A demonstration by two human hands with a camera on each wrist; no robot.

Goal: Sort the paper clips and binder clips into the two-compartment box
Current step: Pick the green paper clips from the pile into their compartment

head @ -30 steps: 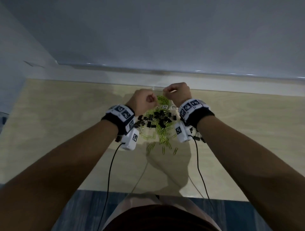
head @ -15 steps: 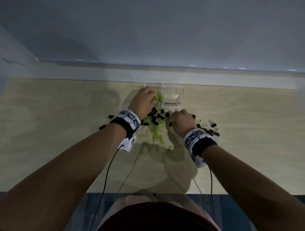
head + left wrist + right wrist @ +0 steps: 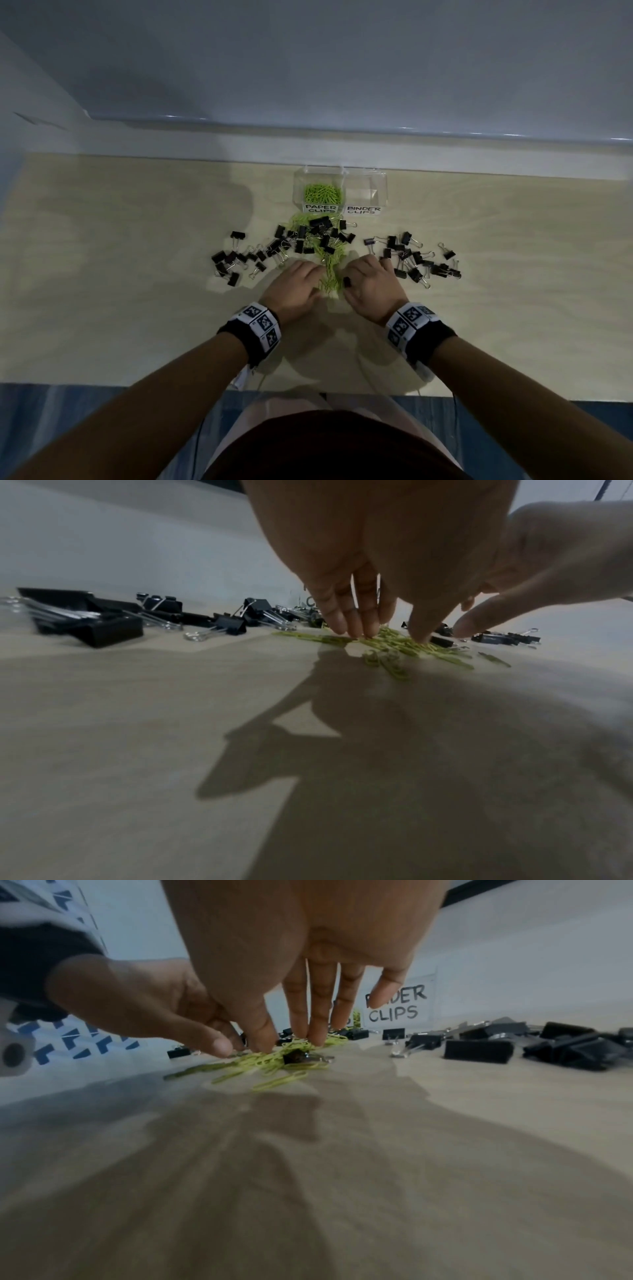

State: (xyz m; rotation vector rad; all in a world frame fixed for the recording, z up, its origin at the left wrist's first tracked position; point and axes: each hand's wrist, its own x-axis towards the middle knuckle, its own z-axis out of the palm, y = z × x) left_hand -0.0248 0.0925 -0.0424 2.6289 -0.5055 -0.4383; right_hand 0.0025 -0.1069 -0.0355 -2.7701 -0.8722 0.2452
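A clear two-compartment box (image 3: pixel 342 171) stands at the table's far edge. Its left half, labelled PAPER CLIPS, holds green paper clips (image 3: pixel 323 193); the right half (image 3: pixel 368 192), labelled BINDER CLIPS, looks empty. Loose green paper clips (image 3: pixel 330 270) trail from the box toward me, mixed with black binder clips (image 3: pixel 315 236). My left hand (image 3: pixel 298 284) and right hand (image 3: pixel 368 284) flank the near end of that trail, straight fingers (image 3: pixel 356 620) (image 3: pixel 308 1020) touching the clips. A small binder clip (image 3: pixel 294 1057) lies by my right thumb.
More black binder clips lie in a group at the left (image 3: pixel 236 260) and another at the right (image 3: pixel 418 258). The light wooden table (image 3: pixel 137 274) ends at a wall behind the box. Wrist cables hang over the table's near edge.
Both hands came down from over the box, where they were curled, and drew back toward me. They now rest with straight fingers on the near end of the paper clip trail.
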